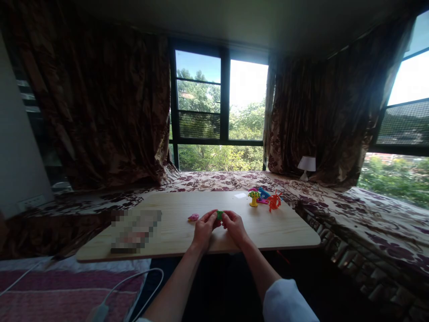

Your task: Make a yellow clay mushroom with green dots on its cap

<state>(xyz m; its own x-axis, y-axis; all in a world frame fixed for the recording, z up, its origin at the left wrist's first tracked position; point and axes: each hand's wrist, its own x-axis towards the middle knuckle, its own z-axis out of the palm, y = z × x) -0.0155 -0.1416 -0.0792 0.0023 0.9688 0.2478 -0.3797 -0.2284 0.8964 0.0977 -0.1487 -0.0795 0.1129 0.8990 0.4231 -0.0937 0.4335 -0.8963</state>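
Observation:
A small piece of green modelling clay (219,215) is held between the fingertips of both hands, just above the front middle of the table. My left hand (205,227) pinches its left side, thumb and fingers closed. From the other side my right hand (235,226) grips it in the same way. The fingers cover much of the piece, so its full shape is hidden. Close to the left hand lies a small pink lump with some yellow (193,217). Farther back stands a yellow tree-like figure with a green top (254,199), beside an orange many-armed figure (275,201).
The light wooden table (181,203) has rounded corners. Blue (263,193) and pink pieces lie behind the figures, near a white slip (240,195). A blurred-out flat object (136,232) rests at the left. A white lamp (306,166) stands on the patterned window seat. A cable (134,273) runs at lower left.

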